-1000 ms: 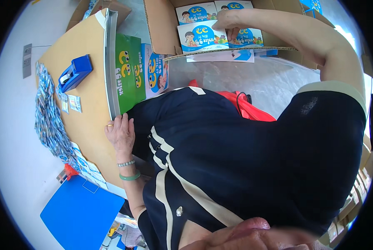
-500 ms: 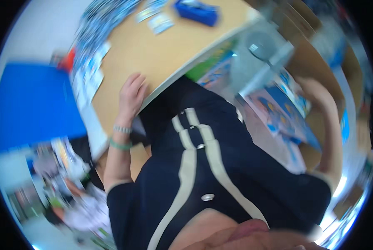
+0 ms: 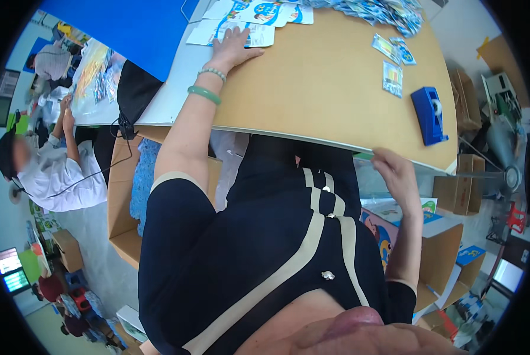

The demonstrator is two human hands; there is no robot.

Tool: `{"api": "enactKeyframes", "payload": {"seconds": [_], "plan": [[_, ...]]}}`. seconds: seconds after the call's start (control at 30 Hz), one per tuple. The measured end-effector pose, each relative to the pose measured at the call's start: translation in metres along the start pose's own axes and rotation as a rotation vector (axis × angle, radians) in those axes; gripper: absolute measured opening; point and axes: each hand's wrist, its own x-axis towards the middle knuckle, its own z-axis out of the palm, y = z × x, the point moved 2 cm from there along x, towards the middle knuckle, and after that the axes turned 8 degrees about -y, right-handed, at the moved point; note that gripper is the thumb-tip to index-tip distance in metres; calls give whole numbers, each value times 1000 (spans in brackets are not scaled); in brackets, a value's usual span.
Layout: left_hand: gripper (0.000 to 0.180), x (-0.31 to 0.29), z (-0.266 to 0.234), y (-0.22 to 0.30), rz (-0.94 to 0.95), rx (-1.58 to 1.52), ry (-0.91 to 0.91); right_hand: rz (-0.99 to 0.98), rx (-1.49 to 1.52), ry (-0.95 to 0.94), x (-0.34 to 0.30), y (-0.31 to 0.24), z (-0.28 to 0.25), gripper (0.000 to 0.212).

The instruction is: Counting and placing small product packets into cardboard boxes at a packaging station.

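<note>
My left hand (image 3: 236, 48) lies flat, fingers apart, on the tan table (image 3: 312, 89), its fingertips on white and blue leaflets (image 3: 259, 18). Two bracelets, one beaded and one green, circle that wrist. My right hand (image 3: 392, 171) is at the table's near edge, fingers curled around the rim beside a sliver of green. A blue tape dispenser (image 3: 429, 115) stands on the table right of my right hand. Small printed cards (image 3: 392, 77) lie near it.
A heap of blue packets (image 3: 377, 10) lies along the far edge. A blue board (image 3: 129, 29) sits far left. An open cardboard box (image 3: 439, 260) of picture booklets is under my right arm, another box (image 3: 120, 195) at left. A seated person (image 3: 58, 171) works at left.
The view has swung around quickly. My right hand has come away from the booklets in the box to the table's edge. My left hand has stayed on the table.
</note>
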Motion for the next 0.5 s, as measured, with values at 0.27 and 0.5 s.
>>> {"api": "enactKeyframes", "payload": {"seconds": [0.27, 0.5], "plan": [[33, 44, 12, -28, 189, -35, -332, -299, -209, 178, 217, -53, 39, 42], [24, 47, 15, -64, 202, -171, -161, -593, -494, 256, 365, -120, 81, 48]]}}
